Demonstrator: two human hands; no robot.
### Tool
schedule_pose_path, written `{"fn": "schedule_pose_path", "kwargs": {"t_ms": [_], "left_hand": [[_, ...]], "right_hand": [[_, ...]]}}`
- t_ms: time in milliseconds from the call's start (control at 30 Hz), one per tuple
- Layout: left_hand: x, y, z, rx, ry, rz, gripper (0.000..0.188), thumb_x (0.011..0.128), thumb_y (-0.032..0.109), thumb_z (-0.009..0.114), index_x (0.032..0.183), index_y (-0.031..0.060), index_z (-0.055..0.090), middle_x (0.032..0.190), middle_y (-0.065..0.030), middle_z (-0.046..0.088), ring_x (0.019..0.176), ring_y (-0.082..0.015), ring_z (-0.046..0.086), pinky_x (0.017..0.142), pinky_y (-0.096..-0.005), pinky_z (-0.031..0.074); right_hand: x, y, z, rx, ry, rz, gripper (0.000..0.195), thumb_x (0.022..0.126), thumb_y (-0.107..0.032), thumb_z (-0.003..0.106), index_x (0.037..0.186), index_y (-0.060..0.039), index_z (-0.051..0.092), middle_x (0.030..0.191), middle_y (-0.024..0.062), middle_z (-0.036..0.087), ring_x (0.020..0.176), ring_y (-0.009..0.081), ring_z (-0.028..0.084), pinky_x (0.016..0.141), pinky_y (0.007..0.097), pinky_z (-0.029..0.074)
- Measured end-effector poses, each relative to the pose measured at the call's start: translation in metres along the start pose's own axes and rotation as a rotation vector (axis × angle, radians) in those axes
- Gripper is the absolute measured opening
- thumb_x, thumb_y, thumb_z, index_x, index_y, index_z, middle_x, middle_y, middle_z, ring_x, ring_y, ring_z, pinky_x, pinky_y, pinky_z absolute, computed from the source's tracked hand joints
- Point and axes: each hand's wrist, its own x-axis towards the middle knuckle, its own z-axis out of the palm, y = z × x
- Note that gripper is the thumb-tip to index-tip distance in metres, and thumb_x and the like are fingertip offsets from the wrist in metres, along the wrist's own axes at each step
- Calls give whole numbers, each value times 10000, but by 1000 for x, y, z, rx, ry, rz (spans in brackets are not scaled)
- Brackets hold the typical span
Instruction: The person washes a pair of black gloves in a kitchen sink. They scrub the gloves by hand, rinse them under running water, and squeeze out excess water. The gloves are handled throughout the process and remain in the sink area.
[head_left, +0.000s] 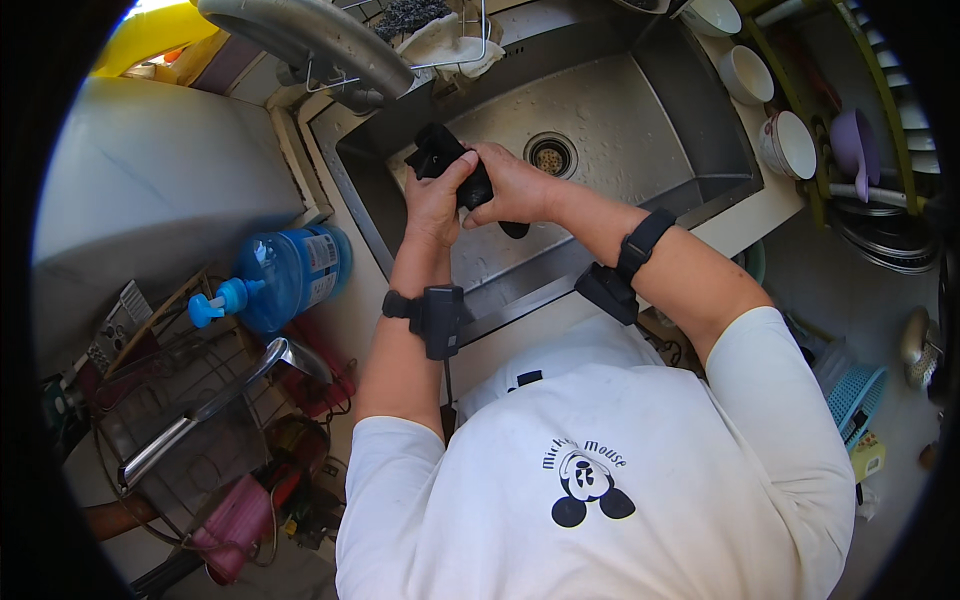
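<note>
Over the left part of a stainless steel sink (630, 97), both of my hands hold one bundled black item (474, 187). It looks like wet cloth, perhaps a sock, but its kind cannot be made out for sure. My left hand (433, 202) grips it from the near left, thumb across the top. My right hand (517, 180) closes around it from the right, and its fingers partly hide it. One dark end sticks up past my fingers; another dark piece shows below my right hand. The round drain strainer (550, 154) lies to the right of my hands.
A grey faucet (322, 37) reaches over the sink's far left corner, beside a wire rack (480, 56) with a pale cloth. Left stands a blue pump bottle (289, 274). Bowls (791, 146) line the right rim near a green dish rack (881, 82).
</note>
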Motion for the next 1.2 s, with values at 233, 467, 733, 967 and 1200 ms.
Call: {"fn": "schedule_pose_path", "kwargs": {"t_ms": [233,467,733,967,1200], "left_hand": [[1,-5,-20,511,190,581,370,720,87,766,1007,44,537,886,-47,615,838,-156,596,793,-292,483],[-40,-25,19,722,53,830,355,714,115,817,923,51,537,866,-103,589,820,-229,599,793,-313,484],[-80,-25,31,828,-573,940,384,605,-29,701,949,59,556,1139,-137,559,1134,-318,542,1044,-467,373],[-80,-11,10,574,-287,567,552,757,49,679,1254,34,438,1353,-190,452,1309,-332,418,1093,-431,322],[-51,-6,15,-254,-30,-11,549,870,21,570,1358,4,319,1217,-173,532,1165,-287,561,979,-378,471]], "right_hand": [[-6,18,-17,228,-228,360,675,842,-418,682,1344,-25,461,1321,158,502,1181,299,516,988,398,420],[-27,15,5,1360,-114,1059,526,952,-562,452,1101,-73,572,1143,160,587,1053,290,594,957,501,472],[-48,31,-7,1668,-419,840,228,910,-308,612,822,-98,611,731,0,625,586,85,575,595,214,493],[-49,6,-38,1168,-92,696,231,799,-193,688,957,-40,617,808,33,635,716,125,626,639,278,538],[-51,-20,-7,1060,-247,632,487,775,-131,740,1202,-40,527,1015,78,628,892,163,633,804,308,526]]}}
